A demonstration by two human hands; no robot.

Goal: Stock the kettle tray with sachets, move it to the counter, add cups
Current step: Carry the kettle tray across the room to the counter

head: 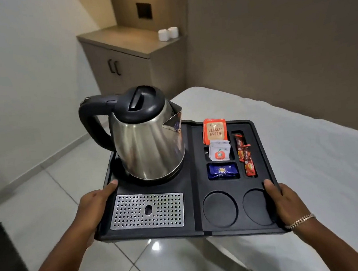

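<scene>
I hold the black kettle tray in the air above the floor, beside the bed. My left hand grips its left edge and my right hand grips its right edge. A steel kettle with a black lid and handle stands on the tray's left half. Compartments on the right half hold orange tea sachets, white sachets, a blue sachet and red stick sachets. Two round cup recesses on the tray have nothing in them. Two white cups stand on the wooden counter at the far wall.
A bed with a white sheet lies to the right, under the tray's right end. The counter sits on a cabinet with two dark door handles. Glossy tiled floor stretches between me and the cabinet. A dark object is at lower left.
</scene>
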